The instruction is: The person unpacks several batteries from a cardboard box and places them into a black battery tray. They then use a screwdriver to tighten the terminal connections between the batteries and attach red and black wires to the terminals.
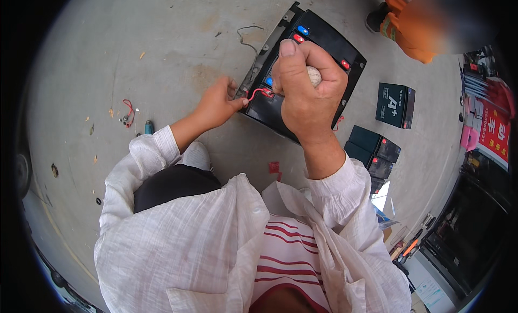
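On the concrete floor (162,54), a person in a white shirt is bending over a black battery pack (324,43) and working on its wiring. The left hand (218,105) is pinching a short red wire (259,92) between thumb and fingers, close to the pack's near edge. The right hand (305,86) is clenched tight around a pale tool handle (314,75) — the working tip is hidden behind the fist, so I cannot tell what kind of tool it is.

The step in hand looks like connecting or loosening that red lead at a terminal; the next move probably calls for keeping the wire steady while the tool is turning or pressing, without bridging the neighbouring terminals.

Counting: one red wire being held, two blue caps (303,30) and two red caps (345,63) showing on the pack — others may be hidden by the fist. To the right one lone black battery (395,104) is standing, with a cluster of more batteries (373,151) nearer. Another person in orange (410,27) is at the top edge.
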### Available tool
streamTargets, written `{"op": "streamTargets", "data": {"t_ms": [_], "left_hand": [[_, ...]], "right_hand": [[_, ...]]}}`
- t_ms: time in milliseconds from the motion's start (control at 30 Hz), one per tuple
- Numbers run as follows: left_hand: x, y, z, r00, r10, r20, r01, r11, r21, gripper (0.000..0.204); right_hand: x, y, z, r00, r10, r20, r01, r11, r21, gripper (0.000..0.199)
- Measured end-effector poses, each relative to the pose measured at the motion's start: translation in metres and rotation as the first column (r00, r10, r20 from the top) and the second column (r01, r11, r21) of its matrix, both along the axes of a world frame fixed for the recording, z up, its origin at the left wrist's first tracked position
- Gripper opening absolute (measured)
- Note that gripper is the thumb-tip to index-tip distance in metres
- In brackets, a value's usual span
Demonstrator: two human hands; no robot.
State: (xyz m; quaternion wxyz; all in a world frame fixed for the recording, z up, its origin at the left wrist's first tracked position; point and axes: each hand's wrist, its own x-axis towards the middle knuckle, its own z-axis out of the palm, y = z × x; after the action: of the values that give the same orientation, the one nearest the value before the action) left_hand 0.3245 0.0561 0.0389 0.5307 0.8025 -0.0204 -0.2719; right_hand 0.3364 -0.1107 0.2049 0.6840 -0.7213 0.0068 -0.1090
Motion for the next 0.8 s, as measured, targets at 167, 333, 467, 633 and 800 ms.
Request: {"op": "streamTargets", "data": {"t_ms": [167, 333, 467, 633, 800], "left_hand": [[0.002, -0.002, 0.0, 0.895, 0.137, -0.424, -0.259, 0.934, -0.247, 0.056], [0.005, -0.006, -0.005, 0.909, 0.032, -0.415, -0.12, 0.974, -0.189, 0.052], [-0.003, -0.011, -0.017, 0.958, 0.08, -0.277, -0.108, 0.99, -0.088, 0.05], [-0.01, -0.017, -0.012, 0.983, 0.099, -0.153, -0.097, 0.995, 0.019, 0.048], [-0.01, -0.017, -0.017, 0.992, 0.078, -0.1, -0.073, 0.996, 0.046, 0.051]], "right_hand": [[0.0, -0.004, -0.001, 1.0, -0.001, -0.009, 0.001, 1.0, 0.01, 0.032], [0.003, -0.005, 0.003, 1.0, -0.002, -0.031, 0.002, 1.0, 0.018, 0.032], [0.006, -0.007, 0.0, 1.0, 0.024, 0.004, -0.024, 1.0, -0.018, 0.034], [0.006, -0.009, -0.004, 0.998, 0.058, 0.03, -0.057, 0.997, -0.052, 0.038], [0.005, -0.006, -0.001, 0.997, 0.073, 0.011, -0.072, 0.996, -0.049, 0.035]]}}
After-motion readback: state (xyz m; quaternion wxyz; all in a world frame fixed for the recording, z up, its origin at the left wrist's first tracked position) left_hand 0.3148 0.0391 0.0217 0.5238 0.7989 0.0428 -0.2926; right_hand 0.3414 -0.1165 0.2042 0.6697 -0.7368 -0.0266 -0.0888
